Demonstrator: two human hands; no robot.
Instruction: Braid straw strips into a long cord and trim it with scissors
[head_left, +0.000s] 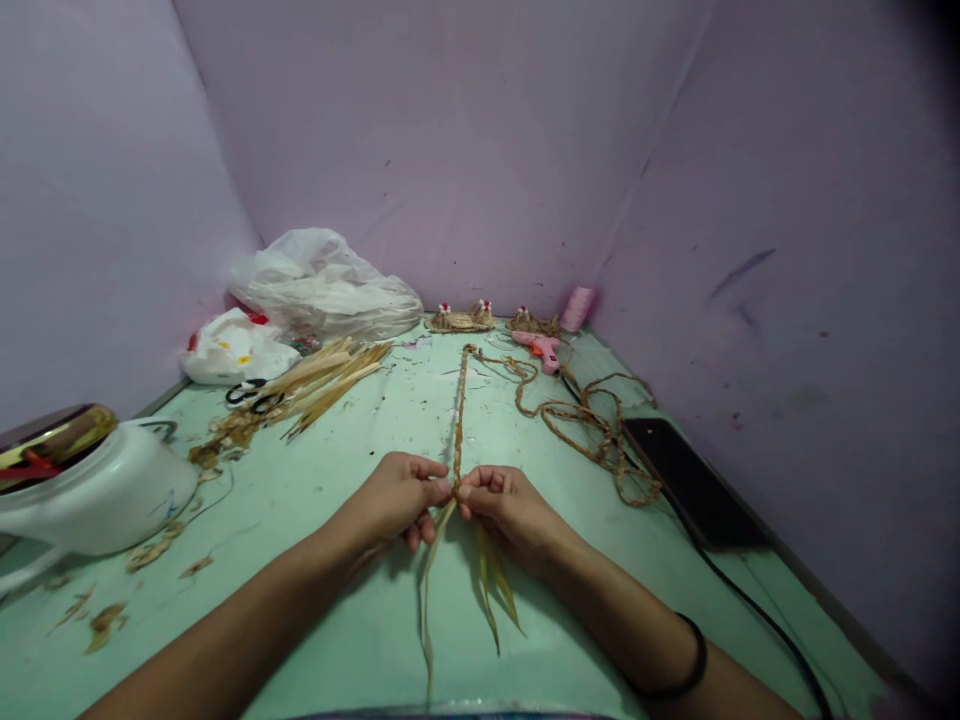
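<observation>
Purple walls (480, 150) rose around the green table (360, 640). I watched 1 braid (460, 400) running up its middle, the near end pinched in the fingertips of the left hand (399, 500) and right hand (514, 512). Loose strips (486, 585) trailed below; rightward lay coiled cord (553, 408), then a phone (686, 490).

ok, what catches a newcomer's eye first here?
The brown braid, running down the middle of the table to the left hand and right hand, loose strips trailing below them. Then, further back, the big plastic bag on the left and the pink glue gun right of the braid.
</observation>
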